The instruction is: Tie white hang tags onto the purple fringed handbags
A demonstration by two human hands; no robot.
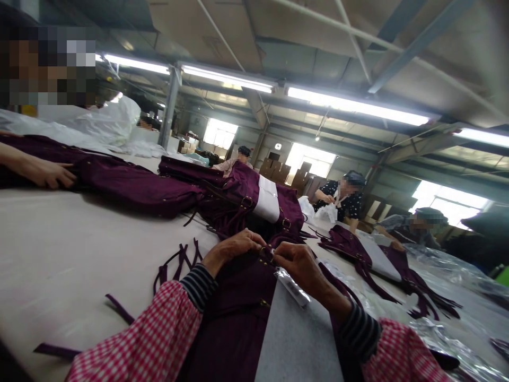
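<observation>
Both hands meet over a small metal buckle [265, 255] on a dark purple garment [238, 313]. The left hand [235, 246] has its fingers curled down and pinched close together at the buckle, gripping the fabric or strap just beside it. The right hand [299, 265] faces it, thumb and forefinger closed on the same spot from the other side; a small clear plastic packet [293, 287] lies under its palm, and whether the hand touches it cannot be told. Both forearms wear striped cuffs under red-and-white checked sleeves [159, 334].

The garment lies flat on the long pale table [71, 265], near its close edge, running from the hands back toward the person. A grey card insert [294, 339] shows inside it. Thin purple straps [178, 260] trail loose across the table to the left.

The cloth looks soft, limp and light, likely to slump and fold if lifted by one point, so it is probably best held at the stiffened card area or at seams. The buckle is small and hard, a matter for fingertips.

Further along the table lie more purple garments [131, 183], one with a white card [267, 199]. A co-worker's hand [47, 172] rests on one at the far left. Other people [342, 199] work at the far right edge among clear plastic bags [449, 265].
</observation>
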